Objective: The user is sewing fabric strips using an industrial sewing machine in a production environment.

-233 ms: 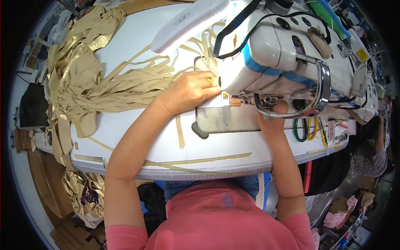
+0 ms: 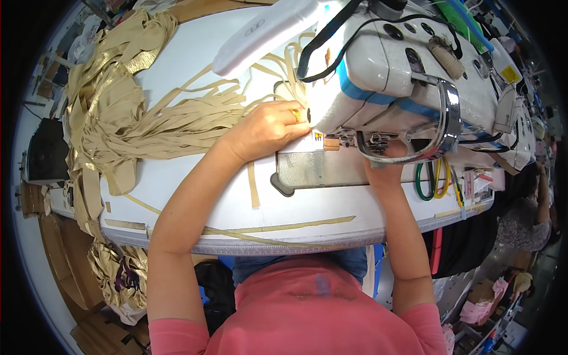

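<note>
My left hand (image 2: 273, 127), a yellow ring on it, has curled fingers closed at the left end of a white sewing machine (image 2: 367, 71); what they hold is hidden. It is beside long beige strips (image 2: 189, 133) that spread over the white table (image 2: 225, 195). My right hand (image 2: 387, 160) reaches under the machine's head, behind a curved chrome guard (image 2: 449, 124); its fingers are mostly hidden. Below the machine and between my hands lies a metal plate (image 2: 319, 171).
Gold-backed beige fabric (image 2: 106, 83) is heaped at the left. A white elongated fixture (image 2: 248, 38) overhangs the table. Green and yellow scissor handles (image 2: 441, 180) lie right of my right hand. A co-worker (image 2: 523, 228) is at the far right. A dark box (image 2: 47, 151) stands at far left.
</note>
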A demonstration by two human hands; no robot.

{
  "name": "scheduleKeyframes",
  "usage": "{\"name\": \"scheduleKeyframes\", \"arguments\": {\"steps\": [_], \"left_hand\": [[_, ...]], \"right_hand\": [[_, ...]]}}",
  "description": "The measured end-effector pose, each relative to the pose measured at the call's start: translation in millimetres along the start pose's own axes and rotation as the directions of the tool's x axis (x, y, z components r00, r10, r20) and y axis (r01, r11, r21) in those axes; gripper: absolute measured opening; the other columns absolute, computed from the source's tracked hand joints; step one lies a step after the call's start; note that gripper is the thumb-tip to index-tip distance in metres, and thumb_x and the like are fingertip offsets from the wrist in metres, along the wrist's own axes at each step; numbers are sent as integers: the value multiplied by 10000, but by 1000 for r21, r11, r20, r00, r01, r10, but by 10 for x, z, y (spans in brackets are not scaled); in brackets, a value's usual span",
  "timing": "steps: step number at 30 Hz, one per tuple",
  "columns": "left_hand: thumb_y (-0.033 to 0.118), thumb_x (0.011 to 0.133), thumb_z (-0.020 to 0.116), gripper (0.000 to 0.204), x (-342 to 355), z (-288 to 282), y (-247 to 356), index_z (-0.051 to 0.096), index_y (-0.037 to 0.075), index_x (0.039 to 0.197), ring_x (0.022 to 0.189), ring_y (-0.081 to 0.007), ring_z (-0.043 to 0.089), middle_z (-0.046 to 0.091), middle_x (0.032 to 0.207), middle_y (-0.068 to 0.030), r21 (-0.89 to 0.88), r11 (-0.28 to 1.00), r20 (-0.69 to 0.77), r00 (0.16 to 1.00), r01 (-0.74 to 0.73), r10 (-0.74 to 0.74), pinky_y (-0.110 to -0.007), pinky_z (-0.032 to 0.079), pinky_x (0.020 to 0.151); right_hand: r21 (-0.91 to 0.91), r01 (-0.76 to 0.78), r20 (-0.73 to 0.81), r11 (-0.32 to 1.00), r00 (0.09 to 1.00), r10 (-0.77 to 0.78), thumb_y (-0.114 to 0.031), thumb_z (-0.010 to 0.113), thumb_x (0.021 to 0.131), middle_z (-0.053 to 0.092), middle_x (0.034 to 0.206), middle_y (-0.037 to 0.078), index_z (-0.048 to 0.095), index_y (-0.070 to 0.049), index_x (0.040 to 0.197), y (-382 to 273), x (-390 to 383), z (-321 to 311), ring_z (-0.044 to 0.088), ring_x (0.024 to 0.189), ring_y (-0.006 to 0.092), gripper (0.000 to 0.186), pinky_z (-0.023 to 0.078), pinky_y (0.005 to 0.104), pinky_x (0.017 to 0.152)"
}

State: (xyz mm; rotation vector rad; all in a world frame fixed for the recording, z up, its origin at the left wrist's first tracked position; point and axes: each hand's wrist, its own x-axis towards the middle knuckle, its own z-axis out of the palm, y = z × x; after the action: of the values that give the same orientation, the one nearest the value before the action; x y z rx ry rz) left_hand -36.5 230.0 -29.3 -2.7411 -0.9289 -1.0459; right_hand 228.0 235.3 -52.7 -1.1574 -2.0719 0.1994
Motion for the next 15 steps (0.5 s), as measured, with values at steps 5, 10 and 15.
{"name": "scheduleKeyframes", "arguments": {"steps": [5, 10, 15], "left_hand": [[113, 752, 647, 97, 16, -9, 20, 669, 62, 832, 849, -220, 630, 613, 737, -61, 3, 1000, -11, 1000, 10, -10, -337, 533, 680], [115, 732, 622, 60, 32, -50, -34, 615, 69, 770, 811, -235, 610, 602, 767, -54, 72, 997, -27, 999, -41, 43, -353, 515, 652], [26, 740, 569, 154, 206, -63, -353, 613, 32, 888, 785, -340, 636, 629, 887, -142, 289, 902, 33, 939, 320, -343, -398, 529, 705]], "right_hand": [[78, -1, 51, 997, 999, -3, -66, 733, 666, 629, 747, 115, 621, -55, 723, 29, 19, 8, 598, 703, 312, 126, 442, 393, 610], [415, -148, -26, 898, 984, 174, -67, 718, 782, 656, 835, 106, 627, -14, 831, 140, -57, 160, 635, 757, 220, 115, 500, 338, 673], [408, -129, -15, 904, 989, 148, 4, 647, 851, 637, 972, 82, 572, 15, 1067, 311, -195, 199, 617, 880, 157, 229, 522, 298, 737]]}}
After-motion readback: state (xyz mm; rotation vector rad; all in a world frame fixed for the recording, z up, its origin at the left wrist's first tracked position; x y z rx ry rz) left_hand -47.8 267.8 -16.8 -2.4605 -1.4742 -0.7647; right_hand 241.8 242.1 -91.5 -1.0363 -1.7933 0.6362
